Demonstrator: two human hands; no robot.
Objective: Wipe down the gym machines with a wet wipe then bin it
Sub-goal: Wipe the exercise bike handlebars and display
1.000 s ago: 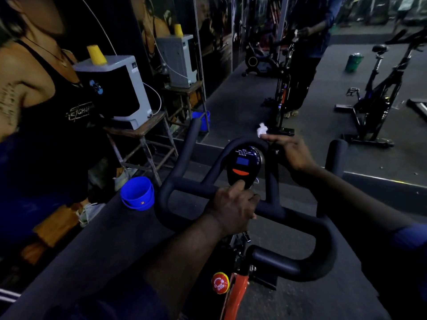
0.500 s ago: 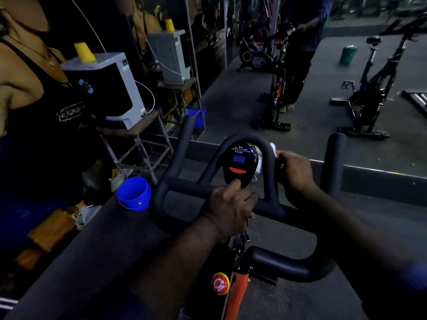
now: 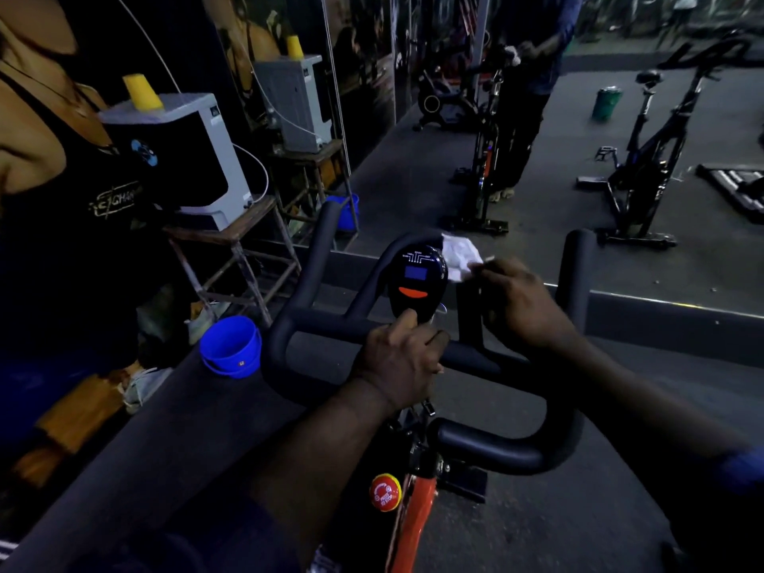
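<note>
Right hand [image 3: 521, 303] pinching wipe [image 3: 459, 255], left hand [image 3: 403, 359] likely gripping handlebar [image 3: 496, 450]

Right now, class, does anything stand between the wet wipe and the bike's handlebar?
Nothing visible does. The right hand pinches the wet wipe against the handlebar beside the console; the left hand grips the same handlebar lower down.
</note>
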